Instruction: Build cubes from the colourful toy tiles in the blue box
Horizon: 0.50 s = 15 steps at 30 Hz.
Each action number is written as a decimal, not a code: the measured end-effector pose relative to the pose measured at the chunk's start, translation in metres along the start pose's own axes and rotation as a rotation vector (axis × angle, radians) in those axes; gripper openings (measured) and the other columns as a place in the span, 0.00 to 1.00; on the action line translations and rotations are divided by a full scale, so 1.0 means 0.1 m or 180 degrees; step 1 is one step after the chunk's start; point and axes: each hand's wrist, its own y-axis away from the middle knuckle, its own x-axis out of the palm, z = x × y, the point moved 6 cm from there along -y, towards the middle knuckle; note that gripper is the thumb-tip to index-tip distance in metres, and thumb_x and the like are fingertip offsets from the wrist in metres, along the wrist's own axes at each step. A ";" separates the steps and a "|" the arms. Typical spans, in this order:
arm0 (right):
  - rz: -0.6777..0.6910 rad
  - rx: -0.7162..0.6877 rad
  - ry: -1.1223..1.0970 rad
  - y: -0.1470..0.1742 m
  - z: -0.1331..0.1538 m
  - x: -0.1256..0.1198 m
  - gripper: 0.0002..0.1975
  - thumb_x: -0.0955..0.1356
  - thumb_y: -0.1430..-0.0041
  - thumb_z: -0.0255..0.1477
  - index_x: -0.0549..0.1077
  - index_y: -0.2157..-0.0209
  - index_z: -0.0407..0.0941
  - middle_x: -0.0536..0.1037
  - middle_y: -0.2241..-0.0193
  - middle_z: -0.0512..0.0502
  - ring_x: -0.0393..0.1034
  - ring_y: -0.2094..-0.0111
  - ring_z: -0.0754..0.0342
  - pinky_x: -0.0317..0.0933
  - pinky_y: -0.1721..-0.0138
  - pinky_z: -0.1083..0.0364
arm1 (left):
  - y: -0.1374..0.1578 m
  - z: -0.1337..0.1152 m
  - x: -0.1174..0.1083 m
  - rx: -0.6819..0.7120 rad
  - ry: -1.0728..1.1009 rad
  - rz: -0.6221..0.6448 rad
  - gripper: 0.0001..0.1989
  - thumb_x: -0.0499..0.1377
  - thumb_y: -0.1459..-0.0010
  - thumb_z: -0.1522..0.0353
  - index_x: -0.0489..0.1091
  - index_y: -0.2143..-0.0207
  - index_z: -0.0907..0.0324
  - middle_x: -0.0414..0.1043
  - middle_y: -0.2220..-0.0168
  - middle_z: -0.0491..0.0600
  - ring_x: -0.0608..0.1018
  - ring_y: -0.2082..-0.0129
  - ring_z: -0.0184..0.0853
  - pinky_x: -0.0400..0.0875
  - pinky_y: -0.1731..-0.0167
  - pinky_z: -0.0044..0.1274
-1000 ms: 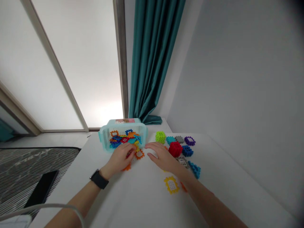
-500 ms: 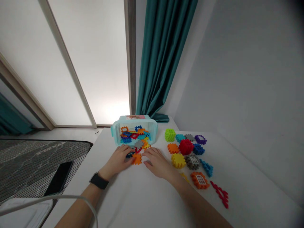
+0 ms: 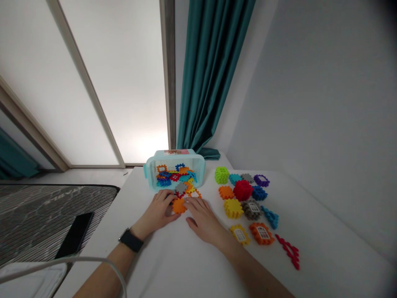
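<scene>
An orange toothed plastic tile (image 3: 179,205) lies on the white table between my hands. My left hand (image 3: 159,212) curls at its left side, the thumb at its lower edge and the index finger near the top. From the right, my right hand (image 3: 203,219) reaches with fingers stretched out, their tips by the tile's right edge and the thumb apart. Just beyond are a grey tile (image 3: 181,188), yellow pieces (image 3: 190,188) and an orange frame piece (image 3: 196,194), spilling from a tipped light-blue tub (image 3: 149,176). Red and dark pieces are partly hidden by my left fingers.
Sorted stacks stand at right: lime (image 3: 221,175), red (image 3: 243,190), yellow (image 3: 233,208), grey with window (image 3: 252,210) and orange with window (image 3: 261,234). A red lattice piece (image 3: 288,250) lies nearer. A white cable (image 3: 77,259) crosses lower left; a black phone-like slab (image 3: 74,235) lies beyond the table.
The orange tile has shifted slightly and turned between my hands. My right forearm has moved a little left, uncovering a yellow window piece. An orange frame beyond my right fingers shows more.
</scene>
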 end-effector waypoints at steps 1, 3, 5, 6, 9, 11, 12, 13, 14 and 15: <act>-0.0086 -0.0018 -0.0065 0.00 0.00 -0.02 0.24 0.66 0.42 0.20 0.66 0.43 0.46 0.69 0.41 0.39 0.61 0.39 0.42 0.59 0.40 0.39 | 0.00 -0.01 -0.02 0.0022 0.0038 -0.0087 0.20 0.67 0.45 0.63 0.69 0.50 0.56 0.69 0.51 0.55 0.72 0.50 0.44 0.71 0.50 0.38; -0.0310 -0.0038 -0.0218 0.00 -0.01 -0.06 0.25 0.66 0.41 0.20 0.64 0.42 0.46 0.68 0.40 0.39 0.60 0.39 0.43 0.59 0.39 0.39 | 0.00 -0.04 -0.07 0.0078 0.0097 -0.0274 0.22 0.66 0.43 0.63 0.68 0.47 0.55 0.67 0.49 0.56 0.71 0.49 0.44 0.71 0.48 0.39; -0.0557 -0.0022 -0.0391 -0.01 -0.02 -0.12 0.28 0.66 0.40 0.21 0.61 0.39 0.46 0.69 0.41 0.38 0.61 0.39 0.44 0.59 0.38 0.39 | 0.01 -0.08 -0.11 0.0146 0.0162 -0.0445 0.24 0.65 0.42 0.63 0.66 0.45 0.54 0.66 0.47 0.57 0.71 0.47 0.45 0.71 0.47 0.40; -0.0668 -0.0011 -0.0468 0.00 -0.03 -0.15 0.30 0.66 0.40 0.22 0.58 0.37 0.47 0.69 0.41 0.38 0.61 0.39 0.44 0.59 0.38 0.38 | 0.01 -0.10 -0.13 0.0173 0.0201 -0.0502 0.24 0.65 0.42 0.63 0.66 0.44 0.54 0.65 0.47 0.57 0.70 0.46 0.45 0.71 0.47 0.40; -0.0864 -0.0065 -0.0588 0.01 -0.02 -0.21 0.34 0.67 0.39 0.24 0.53 0.34 0.49 0.69 0.42 0.38 0.62 0.40 0.44 0.60 0.39 0.37 | 0.02 -0.15 -0.13 0.0195 0.0329 -0.0583 0.24 0.64 0.41 0.63 0.65 0.44 0.53 0.63 0.46 0.57 0.70 0.45 0.45 0.71 0.47 0.41; -0.0869 -0.0181 -0.0588 0.02 0.01 -0.24 0.35 0.67 0.38 0.25 0.51 0.33 0.50 0.68 0.41 0.38 0.62 0.39 0.44 0.60 0.39 0.37 | 0.02 -0.18 -0.13 0.0200 0.0416 -0.0580 0.25 0.65 0.42 0.64 0.64 0.43 0.53 0.63 0.46 0.57 0.70 0.45 0.45 0.71 0.47 0.40; -0.0842 -0.0242 -0.0581 0.02 0.02 -0.24 0.35 0.66 0.38 0.25 0.51 0.33 0.51 0.68 0.41 0.39 0.61 0.39 0.44 0.60 0.39 0.37 | 0.02 -0.20 -0.13 0.0210 0.0451 -0.0560 0.25 0.65 0.42 0.64 0.64 0.43 0.53 0.62 0.46 0.57 0.70 0.45 0.45 0.71 0.47 0.40; -0.0805 -0.0298 -0.0575 0.03 0.04 -0.24 0.35 0.66 0.37 0.25 0.50 0.32 0.51 0.68 0.40 0.39 0.61 0.38 0.44 0.60 0.39 0.37 | 0.02 -0.22 -0.12 0.0223 0.0477 -0.0528 0.25 0.65 0.42 0.65 0.65 0.43 0.53 0.62 0.46 0.57 0.70 0.45 0.45 0.71 0.46 0.40; -0.0766 -0.0341 -0.0571 0.03 0.05 -0.24 0.36 0.66 0.37 0.25 0.49 0.32 0.52 0.67 0.40 0.39 0.61 0.38 0.44 0.60 0.39 0.37 | 0.02 -0.23 -0.12 0.0236 0.0496 -0.0494 0.26 0.65 0.43 0.65 0.65 0.43 0.53 0.63 0.46 0.57 0.70 0.45 0.45 0.71 0.46 0.40; -0.0736 -0.0363 -0.0574 0.04 0.05 -0.24 0.35 0.66 0.36 0.25 0.49 0.32 0.52 0.67 0.39 0.39 0.61 0.38 0.44 0.60 0.38 0.37 | 0.02 -0.23 -0.12 0.0245 0.0509 -0.0475 0.26 0.66 0.43 0.65 0.65 0.43 0.53 0.63 0.46 0.57 0.70 0.45 0.45 0.71 0.46 0.40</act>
